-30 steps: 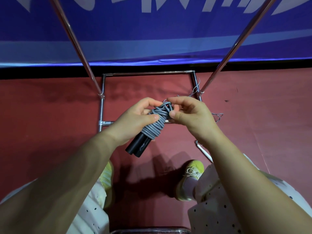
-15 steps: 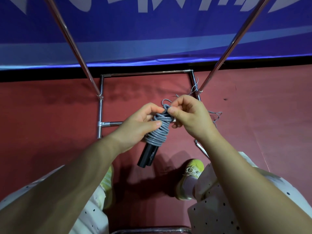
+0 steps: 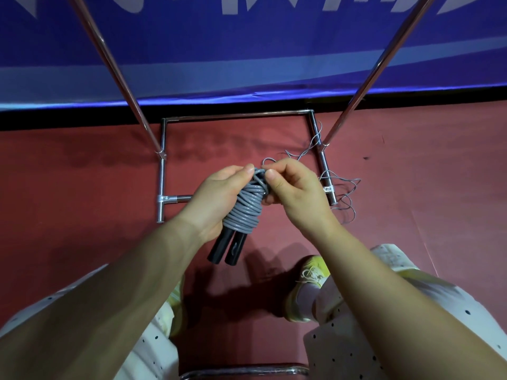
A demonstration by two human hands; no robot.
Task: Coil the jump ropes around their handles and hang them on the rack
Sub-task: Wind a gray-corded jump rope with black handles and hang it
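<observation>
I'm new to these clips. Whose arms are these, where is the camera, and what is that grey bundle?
The camera sits on a person's head, looking down at their own arms. The left hand grips a jump rope: grey cord coiled around two black handles. The right hand pinches the cord at the top of the coil. Below, on the red floor, stands the metal rack, with a loose thin grey cord lying by its right side.

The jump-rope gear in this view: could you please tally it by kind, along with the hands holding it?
Black handles: 2
Grey coiled rope: 1
Loose grey cord on the floor: 1
Hands, left and right: 2
Total: 6
</observation>
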